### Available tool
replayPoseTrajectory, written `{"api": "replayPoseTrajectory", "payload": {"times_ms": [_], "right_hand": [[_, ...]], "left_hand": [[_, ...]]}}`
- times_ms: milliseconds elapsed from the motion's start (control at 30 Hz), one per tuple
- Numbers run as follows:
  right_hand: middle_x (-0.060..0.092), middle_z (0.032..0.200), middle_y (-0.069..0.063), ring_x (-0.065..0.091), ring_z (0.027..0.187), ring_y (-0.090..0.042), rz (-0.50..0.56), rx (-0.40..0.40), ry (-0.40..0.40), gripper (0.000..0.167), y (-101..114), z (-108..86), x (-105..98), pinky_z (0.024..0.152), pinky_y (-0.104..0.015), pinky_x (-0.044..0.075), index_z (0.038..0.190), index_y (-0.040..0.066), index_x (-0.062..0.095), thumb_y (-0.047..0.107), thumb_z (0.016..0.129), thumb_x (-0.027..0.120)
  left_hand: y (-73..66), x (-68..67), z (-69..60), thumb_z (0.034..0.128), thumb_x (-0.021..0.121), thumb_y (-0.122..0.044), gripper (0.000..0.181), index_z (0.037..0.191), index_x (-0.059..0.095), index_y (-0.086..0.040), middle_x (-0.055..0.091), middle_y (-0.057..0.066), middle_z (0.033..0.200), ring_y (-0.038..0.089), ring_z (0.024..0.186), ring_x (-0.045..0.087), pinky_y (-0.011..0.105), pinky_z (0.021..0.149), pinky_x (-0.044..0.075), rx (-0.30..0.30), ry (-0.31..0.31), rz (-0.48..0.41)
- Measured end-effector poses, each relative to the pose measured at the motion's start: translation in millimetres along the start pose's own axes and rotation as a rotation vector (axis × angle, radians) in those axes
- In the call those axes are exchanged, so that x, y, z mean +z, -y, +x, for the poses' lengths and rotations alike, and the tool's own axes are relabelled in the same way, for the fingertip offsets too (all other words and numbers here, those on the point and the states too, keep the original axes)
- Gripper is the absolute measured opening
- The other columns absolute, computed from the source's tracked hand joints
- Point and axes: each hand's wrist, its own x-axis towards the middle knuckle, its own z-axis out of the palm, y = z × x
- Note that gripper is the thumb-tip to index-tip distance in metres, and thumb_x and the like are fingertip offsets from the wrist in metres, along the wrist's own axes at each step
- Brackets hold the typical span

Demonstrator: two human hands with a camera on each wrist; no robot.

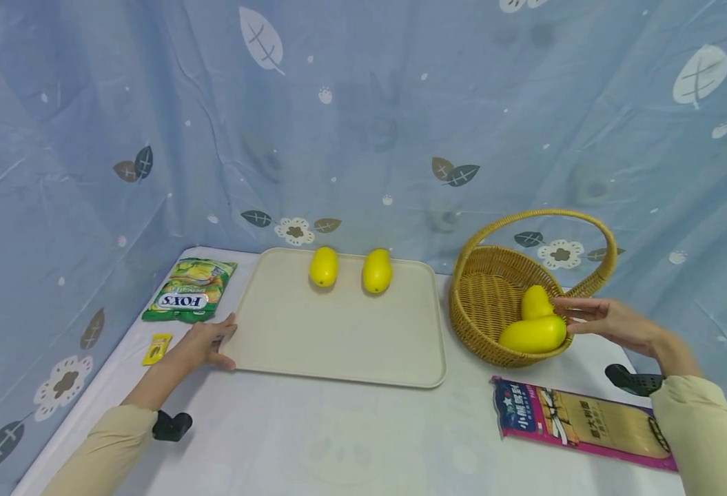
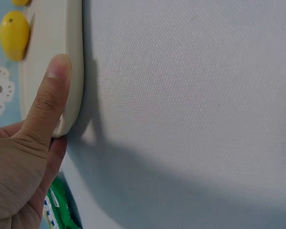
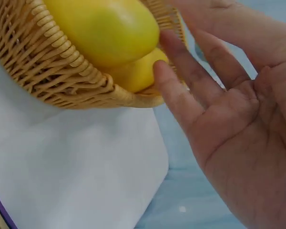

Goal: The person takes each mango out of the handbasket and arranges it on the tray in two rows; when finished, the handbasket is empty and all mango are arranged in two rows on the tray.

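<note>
Left hand (image 1: 207,343) has the beige tray (image 1: 338,331) by its near-left corner: thumb on the rim, fingers round the side. Their tips are hidden by the corner in the left wrist view. Right hand (image 1: 617,324) isn't grasping: fingers extended at the right rim of the wicker basket (image 1: 471,331). Fingertips right at the fruit; can't tell if they touch.

Two yellow mango-like fruits in the basket, both left of the right hand. Front fruit (image 1: 533,335) lies crosswise and partly covers the rear fruit (image 1: 537,303). Right wrist view cuts off the front fruit at the top, and the basket at left and top.

Two more on the tray's far side, well apart from both hands: left tray fruit (image 1: 323,267) and right tray fruit (image 1: 377,271). One is barely in frame in left wrist.

Pasta packet (image 1: 586,420) on the table (image 1: 338,441), right end behind the sleeve (image 1: 701,427). FOX'S bag (image 1: 189,289) just beyond left hand; only a green piece shows in left wrist. Small yellow sachet (image 1: 156,349) beside left forearm, print unreadable.
</note>
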Motion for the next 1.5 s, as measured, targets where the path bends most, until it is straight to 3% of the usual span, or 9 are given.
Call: {"api": "replayPoseTrajectory", "payload": {"times_ms": [300, 533, 600, 667, 800, 967, 1267, 1500], "right_hand": [[0.048, 0.136, 0.019, 0.047, 0.115, 0.013, 0.04, -0.031, 0.054, 0.06, -2, 26.1, 8, 0.09, -0.016, 0.049, 0.145, -0.001, 0.035, 0.006, 0.092, 0.062], [0.047, 0.133, 0.021, 0.048, 0.119, 0.008, 0.136, -0.034, 0.035, 0.062, 15, 61.0, 25, 0.092, -0.018, 0.049, 0.147, 0.001, 0.033, 0.009, 0.093, 0.062], [0.048, 0.135, 0.016, 0.048, 0.122, 0.002, 0.145, -0.033, 0.024, 0.062, 19, 72.9, 30, 0.093, -0.017, 0.049, 0.147, -0.001, 0.032, 0.011, 0.093, 0.062], [0.045, 0.143, 0.003, 0.047, 0.129, -0.01, 0.154, -0.034, 0.029, 0.063, 20, 84.8, 35, 0.095, -0.019, 0.048, 0.147, -0.003, 0.031, 0.01, 0.094, 0.061], [0.032, 0.151, -0.023, 0.032, 0.138, -0.036, 0.16, -0.019, 0.05, 0.061, 20, 101.8, 44, 0.106, -0.035, 0.042, 0.146, -0.004, 0.031, 0.01, 0.095, 0.059], [0.029, 0.151, -0.027, 0.03, 0.137, -0.043, 0.14, 0.017, 0.043, 0.061, 15, 103.1, 49, 0.109, -0.054, 0.033, 0.147, -0.005, 0.029, 0.014, 0.096, 0.056], [0.02, 0.156, -0.022, 0.019, 0.141, -0.043, 0.088, 0.019, 0.02, 0.064, 4, 94.5, 43, 0.11, -0.056, 0.024, 0.146, -0.005, 0.032, 0.013, 0.093, 0.063], [0.017, 0.156, -0.024, 0.021, 0.14, -0.046, 0.106, 0.061, 0.069, 0.064, -6, 87.8, 49, 0.109, -0.054, 0.03, 0.147, 0.0, 0.031, 0.015, 0.093, 0.062]], "left_hand": [[1.0, -2.6, -3.4, 0.0574, 0.085, -0.024, 0.086, 0.126, 0.051, 0.015, 0.037, 0.032, 0.14, 0.051, 0.125, 0.04, 0.057, 0.099, 0.04, 0.019, -0.014, 0.006], [1.0, -1.6, -3.2, 0.0577, 0.085, -0.026, 0.087, 0.126, 0.051, 0.015, 0.037, 0.031, 0.14, 0.05, 0.124, 0.041, 0.056, 0.099, 0.041, 0.02, 0.001, 0.007], [1.0, -0.8, -2.6, 0.0578, 0.085, -0.025, 0.087, 0.126, 0.051, 0.015, 0.037, 0.032, 0.14, 0.049, 0.124, 0.041, 0.056, 0.1, 0.041, 0.021, 0.009, 0.001], [0.2, -0.2, -1.9, 0.0579, 0.085, -0.025, 0.087, 0.126, 0.05, 0.016, 0.036, 0.032, 0.14, 0.05, 0.124, 0.041, 0.056, 0.1, 0.04, 0.015, 0.016, -0.011], [-3.4, 2.7, 2.7, 0.0588, 0.085, -0.024, 0.087, 0.128, 0.05, 0.014, 0.035, 0.03, 0.142, 0.048, 0.127, 0.04, 0.055, 0.102, 0.038, -0.011, 0.029, -0.021], [-6.7, 6.1, 8.5, 0.0604, 0.084, -0.025, 0.086, 0.129, 0.05, 0.013, 0.035, 0.029, 0.143, 0.046, 0.127, 0.041, 0.052, 0.102, 0.04, -0.002, 0.036, -0.014], [-2.9, -1.5, 3.0, 0.058, 0.084, -0.025, 0.088, 0.129, 0.049, 0.013, 0.035, 0.029, 0.143, 0.048, 0.128, 0.038, 0.054, 0.103, 0.038, -0.027, 0.023, -0.011], [-1.9, -0.4, 1.7, 0.0585, 0.086, -0.024, 0.088, 0.13, 0.049, 0.013, 0.034, 0.029, 0.144, 0.048, 0.128, 0.038, 0.054, 0.103, 0.038, -0.049, 0.024, -0.016]]}}
